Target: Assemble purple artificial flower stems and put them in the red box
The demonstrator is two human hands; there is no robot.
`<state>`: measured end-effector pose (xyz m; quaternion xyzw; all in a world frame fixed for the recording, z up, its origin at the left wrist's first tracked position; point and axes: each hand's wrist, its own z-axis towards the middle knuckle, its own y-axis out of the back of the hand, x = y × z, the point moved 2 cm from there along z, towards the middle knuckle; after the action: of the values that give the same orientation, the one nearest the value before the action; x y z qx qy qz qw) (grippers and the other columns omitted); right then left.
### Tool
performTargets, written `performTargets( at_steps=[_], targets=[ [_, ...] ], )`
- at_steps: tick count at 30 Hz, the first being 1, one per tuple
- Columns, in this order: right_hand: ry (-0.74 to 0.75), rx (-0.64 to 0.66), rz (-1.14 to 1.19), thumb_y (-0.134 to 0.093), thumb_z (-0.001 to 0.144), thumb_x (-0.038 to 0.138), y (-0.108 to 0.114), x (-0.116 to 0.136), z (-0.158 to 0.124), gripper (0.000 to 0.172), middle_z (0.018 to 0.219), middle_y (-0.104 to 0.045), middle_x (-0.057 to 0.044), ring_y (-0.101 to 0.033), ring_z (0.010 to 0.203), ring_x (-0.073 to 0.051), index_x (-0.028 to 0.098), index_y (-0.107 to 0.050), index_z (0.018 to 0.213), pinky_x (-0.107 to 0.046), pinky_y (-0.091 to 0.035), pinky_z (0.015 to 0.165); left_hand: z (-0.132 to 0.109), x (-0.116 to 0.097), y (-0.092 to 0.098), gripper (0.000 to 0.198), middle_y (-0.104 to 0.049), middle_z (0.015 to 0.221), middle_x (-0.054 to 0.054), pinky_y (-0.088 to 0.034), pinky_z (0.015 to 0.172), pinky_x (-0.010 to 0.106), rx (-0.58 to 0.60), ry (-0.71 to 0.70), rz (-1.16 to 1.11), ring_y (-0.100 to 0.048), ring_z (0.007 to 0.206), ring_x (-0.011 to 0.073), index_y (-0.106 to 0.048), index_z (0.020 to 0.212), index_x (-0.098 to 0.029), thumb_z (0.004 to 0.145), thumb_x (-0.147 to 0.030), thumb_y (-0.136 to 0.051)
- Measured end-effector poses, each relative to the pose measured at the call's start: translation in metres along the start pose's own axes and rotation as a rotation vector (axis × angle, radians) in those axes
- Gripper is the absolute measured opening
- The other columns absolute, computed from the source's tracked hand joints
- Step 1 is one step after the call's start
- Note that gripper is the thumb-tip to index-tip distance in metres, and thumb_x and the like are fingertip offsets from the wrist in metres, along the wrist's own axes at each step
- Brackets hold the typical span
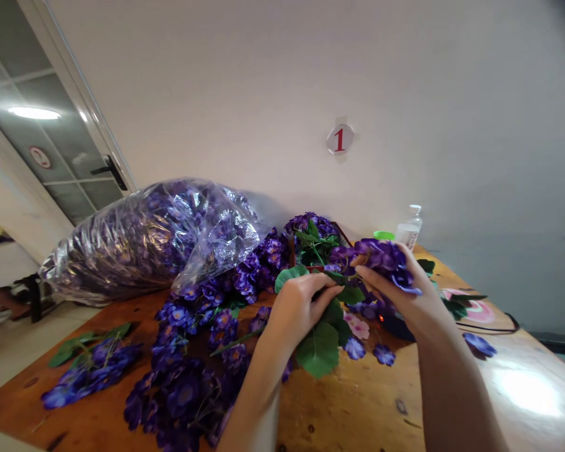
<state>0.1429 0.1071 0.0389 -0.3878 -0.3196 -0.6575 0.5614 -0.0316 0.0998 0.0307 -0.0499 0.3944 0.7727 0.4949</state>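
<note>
My left hand (306,301) is closed, thumb and forefinger pinching the green stem of an artificial flower at the table's middle. Large green leaves (317,348) hang from that stem below and beside the fingers. To the right, my right hand (400,276) is wrapped round the purple flower head (383,257), its fingertips by the top of the stem. The palm side of this hand is partly hidden by petals. Just beneath the hands, loose blue petals (355,348) and pink petals (358,326) lie on the wooden table (348,408).
A big clear bag of purple flowers (145,238) rests at the back left. Flower heaps (183,389) cover the left middle. Behind my hands stand a box of flowers (311,235), a green-rimmed cup (383,236) and a bottle (413,223). A black cable (492,326) lies right.
</note>
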Motion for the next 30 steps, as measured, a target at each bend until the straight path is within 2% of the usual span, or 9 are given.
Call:
performTargets(
  at_steps=[3,7,12,17,21,23,25,28,30],
  targets=[
    [0.020,0.015,-0.022,-0.080,0.063,0.035,0.001,-0.001,0.001,0.041,0.084,-0.063,0.001,-0.060,0.077,-0.019,0.026,-0.057,0.096,-0.034,-0.050,0.073,-0.001,0.000,0.001,0.015,-0.069,0.074,0.000,-0.044,0.063,0.022,0.039,0.007,-0.005,-0.063,0.067,0.0127,-0.064,0.077,-0.018,0.087,-0.028,-0.058],
    [0.038,-0.045,-0.014,-0.081,0.061,0.034,-0.004,0.000,0.000,0.043,0.089,-0.062,0.001,-0.060,0.081,-0.019,0.027,-0.057,0.096,-0.034,-0.049,0.077,-0.001,-0.001,-0.001,0.018,-0.067,0.072,0.000,-0.044,0.061,0.022,0.063,0.007,0.022,-0.062,0.066,0.0128,-0.064,0.078,-0.018,0.089,-0.028,-0.054],
    [0.101,-0.123,0.001,-0.078,0.066,0.034,-0.012,0.003,-0.002,0.041,0.087,-0.059,0.002,-0.058,0.082,-0.017,0.026,-0.054,0.097,-0.033,-0.047,0.079,-0.001,-0.002,-0.005,0.017,-0.069,0.081,0.003,-0.047,0.069,0.024,-0.022,-0.006,0.035,-0.065,0.076,0.0162,-0.064,0.086,-0.019,0.091,-0.028,-0.050],
    [0.186,-0.112,-0.065,-0.074,0.070,0.032,-0.018,0.001,-0.001,0.036,0.088,-0.058,0.001,-0.058,0.083,-0.018,0.024,-0.052,0.097,-0.034,-0.048,0.080,-0.003,-0.001,-0.006,0.018,-0.070,0.083,0.004,-0.048,0.071,0.025,-0.054,-0.031,0.105,-0.066,0.078,0.0173,-0.063,0.087,-0.019,0.092,-0.027,-0.048],
    [0.138,-0.107,-0.051,-0.072,0.073,0.033,-0.020,0.006,-0.005,0.034,0.093,-0.061,-0.001,-0.060,0.085,-0.019,0.024,-0.053,0.099,-0.035,-0.049,0.079,-0.003,-0.002,0.002,0.015,-0.069,0.081,0.002,-0.047,0.069,0.023,-0.063,-0.018,0.075,-0.065,0.075,0.0149,-0.063,0.086,-0.020,0.090,-0.027,-0.052],
    [0.095,-0.036,-0.010,-0.073,0.072,0.035,-0.015,0.013,-0.008,0.045,0.097,-0.063,-0.002,-0.062,0.081,-0.019,0.026,-0.052,0.110,-0.032,-0.052,0.070,-0.004,-0.002,0.009,0.015,-0.068,0.075,0.000,-0.046,0.065,0.021,-0.099,0.014,0.064,-0.063,0.069,0.0128,-0.063,0.080,-0.020,0.089,-0.028,-0.054],
    [0.086,0.048,0.062,-0.072,0.073,0.036,-0.003,0.019,-0.009,0.056,0.102,-0.065,-0.004,-0.063,0.076,-0.017,0.028,-0.047,0.122,-0.028,-0.052,0.060,-0.005,0.001,0.020,0.017,-0.066,0.070,-0.001,-0.045,0.062,0.021,-0.201,0.065,0.035,-0.060,0.063,0.0113,-0.062,0.075,-0.019,0.088,-0.030,-0.056],
    [0.092,0.203,0.062,-0.060,0.083,0.042,0.016,0.018,-0.005,0.041,0.102,-0.067,-0.006,-0.063,0.068,-0.015,0.027,-0.048,0.119,-0.023,-0.046,0.047,-0.009,0.009,0.037,0.017,-0.064,0.066,-0.002,-0.044,0.056,0.020,-0.414,0.180,-0.098,-0.058,0.057,0.0100,-0.061,0.074,-0.018,0.085,-0.031,-0.059],
    [0.037,0.412,-0.131,-0.053,0.087,0.043,0.017,0.001,0.000,0.029,0.095,-0.069,-0.006,-0.063,0.067,-0.015,0.023,-0.054,0.108,-0.023,-0.046,0.049,-0.013,0.013,0.047,0.016,-0.063,0.063,-0.003,-0.043,0.053,0.019,-0.504,0.225,-0.175,-0.057,0.053,0.0091,-0.061,0.074,-0.018,0.083,-0.032,-0.061]
  ],
)
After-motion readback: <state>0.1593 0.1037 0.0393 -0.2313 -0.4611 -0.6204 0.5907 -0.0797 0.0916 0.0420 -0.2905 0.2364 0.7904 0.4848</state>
